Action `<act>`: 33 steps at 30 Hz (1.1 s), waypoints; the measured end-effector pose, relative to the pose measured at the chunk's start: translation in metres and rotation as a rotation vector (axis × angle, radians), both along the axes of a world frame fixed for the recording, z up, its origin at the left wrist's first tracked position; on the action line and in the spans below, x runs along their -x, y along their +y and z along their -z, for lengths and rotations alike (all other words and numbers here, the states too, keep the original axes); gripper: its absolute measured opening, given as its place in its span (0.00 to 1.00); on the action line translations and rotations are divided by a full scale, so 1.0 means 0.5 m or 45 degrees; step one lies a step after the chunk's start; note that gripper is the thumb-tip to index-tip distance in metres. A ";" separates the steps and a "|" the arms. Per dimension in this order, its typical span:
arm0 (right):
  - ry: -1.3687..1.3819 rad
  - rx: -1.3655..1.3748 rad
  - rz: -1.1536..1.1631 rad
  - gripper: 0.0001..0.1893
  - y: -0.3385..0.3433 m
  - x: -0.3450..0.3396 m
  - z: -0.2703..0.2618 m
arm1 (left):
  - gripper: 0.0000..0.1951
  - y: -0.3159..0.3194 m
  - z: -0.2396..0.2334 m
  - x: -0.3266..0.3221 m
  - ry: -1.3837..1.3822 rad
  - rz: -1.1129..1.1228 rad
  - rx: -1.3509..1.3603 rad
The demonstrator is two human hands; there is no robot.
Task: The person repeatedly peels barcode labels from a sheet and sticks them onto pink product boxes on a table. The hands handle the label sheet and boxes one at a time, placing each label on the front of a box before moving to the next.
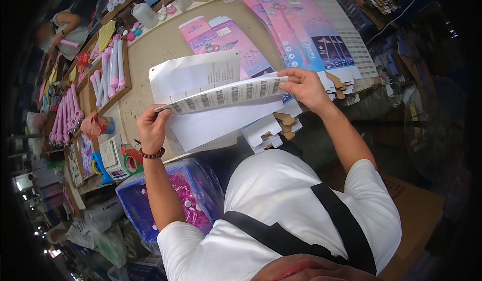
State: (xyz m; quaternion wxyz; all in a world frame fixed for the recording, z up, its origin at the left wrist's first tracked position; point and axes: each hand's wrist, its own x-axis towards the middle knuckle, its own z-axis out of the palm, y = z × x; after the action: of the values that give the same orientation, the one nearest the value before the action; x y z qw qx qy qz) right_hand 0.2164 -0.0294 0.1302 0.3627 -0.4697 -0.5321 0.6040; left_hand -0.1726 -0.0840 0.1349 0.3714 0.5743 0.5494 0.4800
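Note:
A sheet of barcode labels (226,97) is stretched between both hands, folded so that a row of barcodes shows. My left hand (152,125) pinches its left end between thumb and fingers. At the right end, my right hand (301,87) grips the same sheet. White blank paper (226,121) hangs below the fold, and another printed sheet (196,72) stands behind it. Beyond the sheets lies a stack of flat pink and purple printed cartons (226,36). A larger carton stack (297,29) lies to the right of it.
Wooden trays of pink and white wand parts (113,66) line the left side. White squeeze bottles (145,15) stand at the far edge. A tape dispenser (131,162) is near the left corner. Below the table edge sits a blue crate (131,194) of pink parts. A person (66,32) is at the far left.

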 end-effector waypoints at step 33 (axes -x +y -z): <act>-0.423 -0.912 -0.386 0.15 0.021 0.168 -0.096 | 0.09 0.053 -0.099 -0.134 0.374 0.245 0.154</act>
State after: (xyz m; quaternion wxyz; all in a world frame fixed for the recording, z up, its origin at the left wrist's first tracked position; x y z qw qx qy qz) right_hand 0.1323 -0.0189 0.1781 0.3193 -0.3215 -0.8226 0.3436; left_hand -0.1054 -0.0574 0.1842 0.3653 0.6646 0.5682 0.3194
